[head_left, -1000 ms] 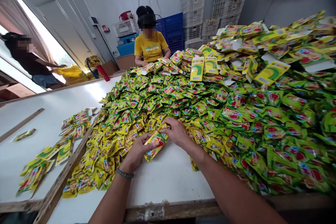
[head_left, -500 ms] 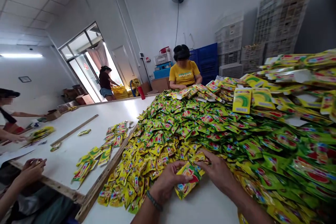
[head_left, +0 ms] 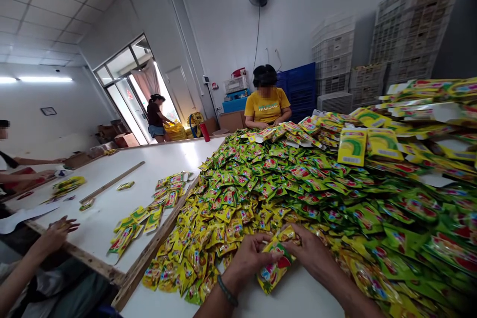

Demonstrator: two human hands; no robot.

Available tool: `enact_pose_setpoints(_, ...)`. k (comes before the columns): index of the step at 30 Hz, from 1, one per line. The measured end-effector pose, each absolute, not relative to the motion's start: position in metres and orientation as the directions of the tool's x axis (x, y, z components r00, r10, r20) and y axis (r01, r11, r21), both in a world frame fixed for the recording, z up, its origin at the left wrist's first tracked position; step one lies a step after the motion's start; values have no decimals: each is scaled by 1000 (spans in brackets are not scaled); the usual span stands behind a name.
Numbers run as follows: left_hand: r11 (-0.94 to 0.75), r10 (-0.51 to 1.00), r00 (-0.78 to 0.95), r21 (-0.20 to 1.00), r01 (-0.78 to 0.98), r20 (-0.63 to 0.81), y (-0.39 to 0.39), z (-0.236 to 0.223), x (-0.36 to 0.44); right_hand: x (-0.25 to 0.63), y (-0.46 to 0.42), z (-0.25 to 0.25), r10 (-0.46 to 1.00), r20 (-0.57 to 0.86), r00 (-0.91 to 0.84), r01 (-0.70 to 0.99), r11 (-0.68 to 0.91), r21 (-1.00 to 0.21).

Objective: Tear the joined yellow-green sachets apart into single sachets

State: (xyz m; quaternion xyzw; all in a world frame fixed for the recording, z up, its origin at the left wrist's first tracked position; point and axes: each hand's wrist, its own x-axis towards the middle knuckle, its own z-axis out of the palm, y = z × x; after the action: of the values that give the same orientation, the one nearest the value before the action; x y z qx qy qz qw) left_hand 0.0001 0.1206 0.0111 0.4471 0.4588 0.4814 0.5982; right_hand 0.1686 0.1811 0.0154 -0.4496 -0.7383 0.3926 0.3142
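Hands (head_left: 249, 261) (head_left: 312, 252) grip a carton (head_left: 272, 276) and yellow packet (head_left: 286, 234), heaped packets (head_left: 246, 181) crowding both sides, piled cartons (head_left: 352, 148) beyond.

You hold a slim yellow carton (head_left: 276, 271) with red-and-green print, slanted, a yellow packet (head_left: 287, 233) at its upper end.

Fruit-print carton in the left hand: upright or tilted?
Tilted: the fruit-print carton slants in the left hand, its far end leaning toward the right hand.
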Motion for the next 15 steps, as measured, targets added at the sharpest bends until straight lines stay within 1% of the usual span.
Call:
enact_pose_setpoints(2,164,984,103,971,-172,-148,121,10,-1,167,181,13,873,107,-477,312,282,-907)
enact_pose_setpoints(4,183,979,125,965,-185,-162,121,11,-3,167,184,8,826,92,-556,186,231,-955)
enact_pose_setpoints(6,181,977,153,961,-207,-151,120,13,-4,168,189,2,831,102,-547,111,193,-975)
enact_pose_setpoints(7,172,978,155,960,-221,-140,120,14,-4,169,192,0,854,113,-508,118,199,-973)
enact_pose_setpoints(9,147,984,130,960,-237,-119,120,15,-3,170,194,-3,895,131,-426,212,239,-947)
enact_pose_setpoints(11,133,989,94,960,-246,-113,120,16,-1,170,193,-2,906,121,-406,310,262,-914)
enact_pose_setpoints(13,128,991,67,959,-251,-115,121,16,1,169,190,2,903,113,-415,332,266,-905)
enact_pose_setpoints(15,123,992,44,959,-255,-115,122,16,1,168,186,6,918,145,-370,328,275,-904)
